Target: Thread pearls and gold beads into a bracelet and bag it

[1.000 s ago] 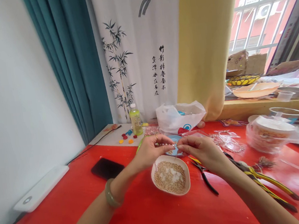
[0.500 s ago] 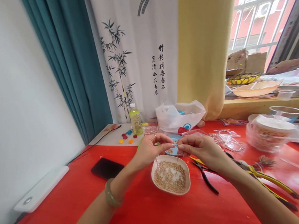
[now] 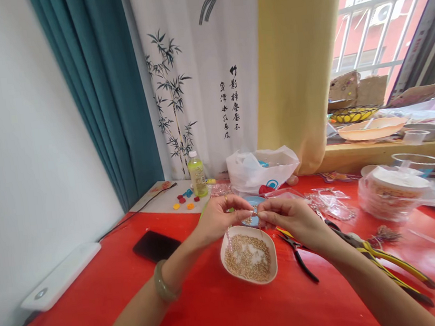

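My left hand (image 3: 219,217) and my right hand (image 3: 288,217) meet fingertip to fingertip just above a white bowl (image 3: 227,245) full of small golden beads (image 3: 247,256). Both hands are pinched. Between them runs a short strand of beads (image 3: 252,211), held by the left fingers, while the right thumb and forefinger pinch something tiny at its end. A thin line of strung beads hangs from my left hand toward the bowl. A green bangle (image 3: 161,288) circles my left wrist. Behind the hands lies a small blue dish (image 3: 254,201).
On the red table (image 3: 219,314): a black phone (image 3: 155,245), black pliers (image 3: 298,256), yellow-handled pliers (image 3: 390,263), a white plastic bag (image 3: 260,171), a green drink bottle (image 3: 197,174), coloured buttons (image 3: 184,199), clear packets (image 3: 330,205) and a wrapped stack of plates (image 3: 393,192). A white device (image 3: 59,275) sits at left.
The hands have stayed pinched together over the bowl, with only small finger movements; the gap between the fingertips has closed slightly.
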